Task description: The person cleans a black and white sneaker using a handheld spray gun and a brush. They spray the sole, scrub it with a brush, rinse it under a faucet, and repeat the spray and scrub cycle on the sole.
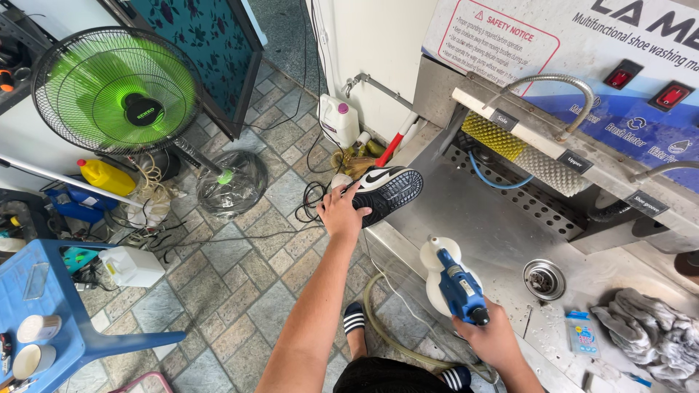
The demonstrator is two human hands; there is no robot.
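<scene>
Right hand (496, 340), nearest the lens: closed around the handle of a blue-and-white spray bottle (453, 280), nozzle toward the shoe, bottle standing at the front edge of the steel wash basin (502, 225), apparently so it can be aimed without lifting. Basin: largest item, perforated back wall, round drain (544, 279), yellow and white roller brushes (526, 154) mounted above. Green pedestal fan (116, 89): on the tiled floor, well apart. Blue plastic stool (65, 291): lower left. Grey wet rag (652, 331): heaped on the basin ledge. Left hand (342, 212): fingers gripping a black-and-white sneaker (386, 191), held sole-up over the basin's left edge, seemingly to expose the tread
</scene>
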